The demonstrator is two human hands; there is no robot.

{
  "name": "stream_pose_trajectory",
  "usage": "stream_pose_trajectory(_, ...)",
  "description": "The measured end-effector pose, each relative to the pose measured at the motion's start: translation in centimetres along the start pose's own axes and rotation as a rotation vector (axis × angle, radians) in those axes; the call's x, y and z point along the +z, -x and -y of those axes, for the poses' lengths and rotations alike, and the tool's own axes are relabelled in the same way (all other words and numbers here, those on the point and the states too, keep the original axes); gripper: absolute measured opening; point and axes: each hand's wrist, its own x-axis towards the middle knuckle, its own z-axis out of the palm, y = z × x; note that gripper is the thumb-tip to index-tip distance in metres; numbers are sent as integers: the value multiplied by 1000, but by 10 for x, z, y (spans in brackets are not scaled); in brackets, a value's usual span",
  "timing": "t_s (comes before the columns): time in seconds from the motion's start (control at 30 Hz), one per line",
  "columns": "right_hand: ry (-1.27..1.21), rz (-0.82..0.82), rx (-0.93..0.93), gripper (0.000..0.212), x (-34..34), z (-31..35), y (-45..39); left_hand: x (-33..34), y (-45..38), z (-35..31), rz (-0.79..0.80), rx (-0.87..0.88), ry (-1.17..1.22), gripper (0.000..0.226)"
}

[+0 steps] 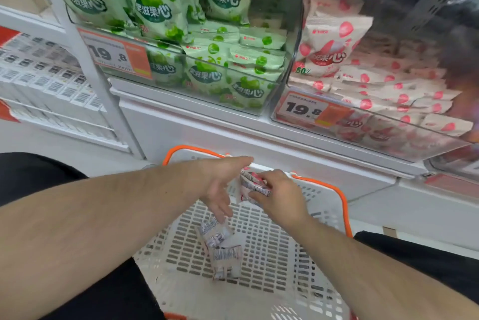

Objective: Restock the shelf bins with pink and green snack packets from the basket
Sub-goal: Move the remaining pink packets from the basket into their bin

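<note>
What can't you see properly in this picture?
- Head view: the packet gripped by the right hand is partly covered by its fingers; its front does not show.
- The loose packets in the basket lie print-side up, so their colour is unclear; the left hand overlaps one.
- The pink bin is cut off by the right edge.
- The small print on the price tag is blurred.

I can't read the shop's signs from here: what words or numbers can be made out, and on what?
"19.8": price tag on the green bin.
"19.8": price tag on the pink bin.
"50%": pink packet.
Chinese brand lettering on green packets: blurred.
Print on basket packets: too small.
</note>
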Motion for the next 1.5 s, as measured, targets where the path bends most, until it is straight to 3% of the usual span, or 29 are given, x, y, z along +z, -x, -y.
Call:
stream_pose_trajectory(0.07,140,-167,-234,38,-15,3,3,6,0,-4,84,45,157,93)
stream_pose_trajectory(0.13,196,-285,-368,46,-28,6,8,14,3,-7,133,215,257,58)
stream_pose_trajectory(0.2,133,-265,-356,55,-43,9,11,22,7,-6,131,372,312,28)
stream_pose_trajectory(0.27,23,-112,-250,59,-62,14,17,24,9,-4,98,470,324,18)
stream_pose_trajectory(0.33,-108,91,-156,60,-81,19,22,23,12,-3,53,522,283,20)
stream_pose_trajectory(0.37,-153,113,-119,60,-89,21,24,23,14,-2,32,540,270,22)
stream_pose_trajectory(0.47,-253,-35,85,53,-111,26,21,25,27,-3,21,622,177,27)
stream_pose_trajectory(0.53,-366,-24,201,41,-125,31,17,28,38,-4,53,704,51,28)
stream_pose_trajectory(0.67,-564,96,205,25,-141,39,18,30,58,-9,72,908,-222,29)
stream_pose_trajectory(0.83,-753,15,234,17,-153,47,19,27,71,-21,4,1051,-285,26)
stream_pose_trajectory(1.07,-775,-126,117,18,-180,60,7,27,83,-37,-52,1131,-164,29)
stream_pose_trajectory(1.3,-664,-615,10,17,-243,51,-20,8,93,-51,-171,1164,-99,30)
stream_pose_trajectory(1.5,-465,-542,17,17,-238,46,-49,3,92,-51,-201,1188,-157,30)
